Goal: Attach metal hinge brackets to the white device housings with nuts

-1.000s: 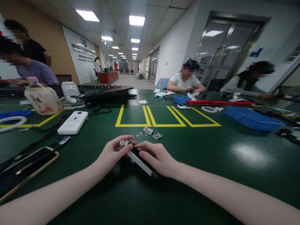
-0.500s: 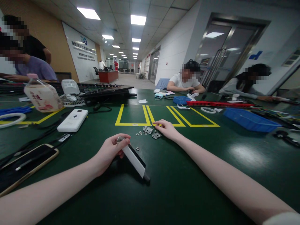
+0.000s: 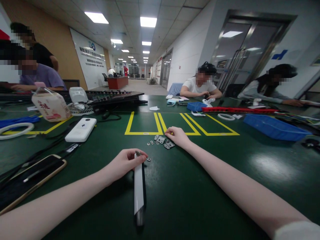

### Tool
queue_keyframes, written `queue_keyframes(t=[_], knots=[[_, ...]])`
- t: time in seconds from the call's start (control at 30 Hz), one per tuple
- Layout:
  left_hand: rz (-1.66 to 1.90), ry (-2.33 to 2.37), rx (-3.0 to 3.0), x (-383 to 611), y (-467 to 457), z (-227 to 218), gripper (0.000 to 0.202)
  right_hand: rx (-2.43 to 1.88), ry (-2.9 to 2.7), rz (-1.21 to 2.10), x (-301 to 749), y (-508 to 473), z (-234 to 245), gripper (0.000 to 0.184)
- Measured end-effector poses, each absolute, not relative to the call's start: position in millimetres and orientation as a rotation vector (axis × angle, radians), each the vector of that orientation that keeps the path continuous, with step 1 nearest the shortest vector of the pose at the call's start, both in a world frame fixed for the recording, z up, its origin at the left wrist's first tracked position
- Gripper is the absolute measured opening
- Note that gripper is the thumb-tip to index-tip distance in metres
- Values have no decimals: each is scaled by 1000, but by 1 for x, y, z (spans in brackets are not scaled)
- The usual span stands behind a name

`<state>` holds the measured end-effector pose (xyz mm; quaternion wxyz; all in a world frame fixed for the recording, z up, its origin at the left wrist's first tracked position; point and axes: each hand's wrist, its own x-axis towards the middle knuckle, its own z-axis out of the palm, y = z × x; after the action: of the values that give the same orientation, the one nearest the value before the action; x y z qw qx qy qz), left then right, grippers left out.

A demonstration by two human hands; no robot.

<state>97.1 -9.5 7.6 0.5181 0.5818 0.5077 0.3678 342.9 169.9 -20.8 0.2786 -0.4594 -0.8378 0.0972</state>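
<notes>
My left hand is closed round the upper end of a long white-and-black bar with a dark metal tip. The bar points toward me, its tip low over the green table. Just past my left fingertips lies a small metal nut. My right hand has thumb and forefinger pinched together at the yellow tape; what they hold, if anything, is too small to make out. Beside those fingers are two metal brackets, one left and one nearer. Several small washers are scattered left of the brackets.
On the left are a white power bank, cables, a phone and a plastic bottle. Yellow tape marks frames on the table. A blue tray stands at right. Several people sit or stand around the table.
My left hand has moved slightly right and swung the bar from a slant to nearly straight toward me. My right hand stays by the brackets, its fingers drawn closer together.
</notes>
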Motion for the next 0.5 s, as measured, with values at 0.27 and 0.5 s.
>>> queue_keyframes(t=[0.27,0.5], knots=[[854,1186,1528,96,-10,9,33,-1383,-2238,316,338,166,-15,12],[831,1180,1729,98,-17,12,38,-1451,-2302,431,339,161,-1,8]])
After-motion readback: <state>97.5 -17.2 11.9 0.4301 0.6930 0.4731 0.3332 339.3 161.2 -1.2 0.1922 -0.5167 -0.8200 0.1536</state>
